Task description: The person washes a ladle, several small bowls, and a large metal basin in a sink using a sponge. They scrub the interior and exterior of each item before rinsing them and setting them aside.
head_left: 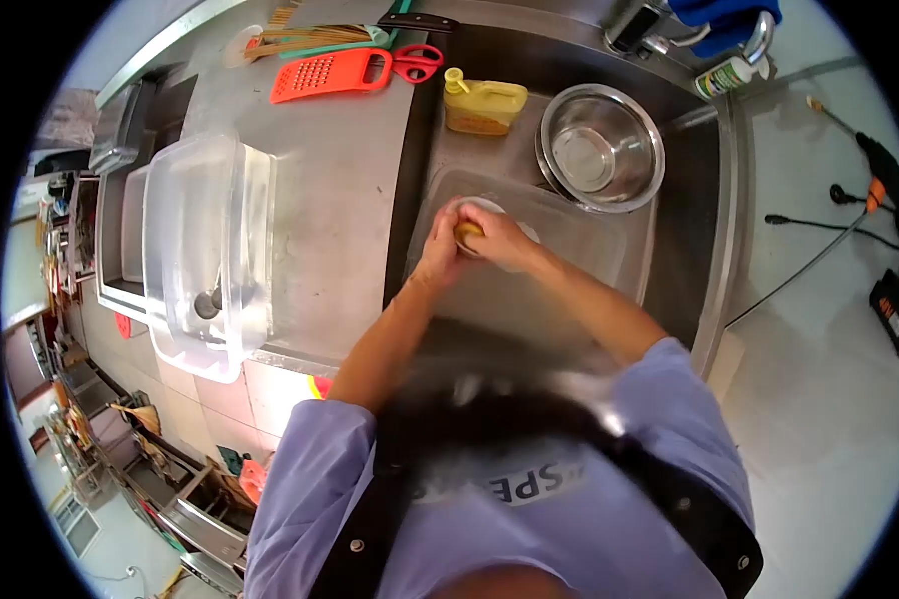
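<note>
My left hand (440,245) was curled around the edge of a small white dish (487,207). The fingers of my right hand (501,240) were pressed together on a yellow sponge (468,231). Both were held over the clear tub (589,250) in the sink (704,190). I judged the scrubbing about midway, with the dish not yet set down. A steel bowl (599,148) lay just beside the tub; washed or not, I could not tell. A yellow bottle (484,105) stood behind the tub. On the counter (340,200) to my left sat a clear plastic box (205,250), an orange grater (330,73) and red scissors (417,62), well apart from my hands. Nothing stood in their way.
</note>
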`<state>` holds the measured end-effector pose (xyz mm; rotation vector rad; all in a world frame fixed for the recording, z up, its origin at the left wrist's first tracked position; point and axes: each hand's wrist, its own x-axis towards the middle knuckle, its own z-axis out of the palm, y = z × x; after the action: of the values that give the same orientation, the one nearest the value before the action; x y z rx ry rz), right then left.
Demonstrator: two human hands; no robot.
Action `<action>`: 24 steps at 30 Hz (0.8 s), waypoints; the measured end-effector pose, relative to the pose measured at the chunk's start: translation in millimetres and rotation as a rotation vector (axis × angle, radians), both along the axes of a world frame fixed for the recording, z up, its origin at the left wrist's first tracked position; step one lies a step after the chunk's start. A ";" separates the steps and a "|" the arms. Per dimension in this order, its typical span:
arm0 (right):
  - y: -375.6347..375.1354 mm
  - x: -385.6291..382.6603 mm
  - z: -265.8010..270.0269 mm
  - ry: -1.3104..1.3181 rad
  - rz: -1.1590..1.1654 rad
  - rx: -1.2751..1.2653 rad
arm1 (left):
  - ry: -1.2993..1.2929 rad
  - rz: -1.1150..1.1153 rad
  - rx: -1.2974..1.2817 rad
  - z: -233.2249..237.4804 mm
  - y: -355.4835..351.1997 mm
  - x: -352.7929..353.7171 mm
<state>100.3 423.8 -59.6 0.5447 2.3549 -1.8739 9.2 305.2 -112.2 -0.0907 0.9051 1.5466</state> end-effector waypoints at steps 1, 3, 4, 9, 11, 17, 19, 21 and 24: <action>-0.8 8.9 6.3 -0.013 0.137 0.092 | 0.004 0.006 0.015 2.3 -7.2 6.6; -9.5 19.6 -3.7 0.019 0.179 0.486 | 0.009 0.023 0.050 9.8 -15.5 17.8; -16.1 24.1 -7.5 0.131 0.081 0.619 | 0.020 -0.010 0.040 17.0 -17.9 18.5; -43.8 14.3 -18.1 0.152 -0.567 -0.116 | 0.029 -0.057 -0.053 63.2 -18.0 26.6; -57.6 26.7 -12.7 0.133 -0.401 -0.102 | 0.001 -0.023 -0.051 69.7 -26.5 29.6; -42.8 98.6 3.9 0.261 0.166 0.615 | 0.320 -0.098 -0.095 36.7 -45.2 39.4; -26.5 122.3 -21.9 0.187 0.125 0.742 | 0.314 -0.069 -0.258 51.7 -48.0 45.4; -8.7 144.5 -51.3 -0.169 -0.108 0.585 | 0.261 -0.112 -0.177 48.0 -54.1 41.7; 11.0 195.0 -180.8 -0.363 -0.459 0.262 | 0.078 -0.101 -0.089 48.9 -66.0 50.3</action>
<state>295.3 434.8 -240.4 1.4212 2.3685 -1.4296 59.5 239.2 -63.3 -0.0478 1.0255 1.4243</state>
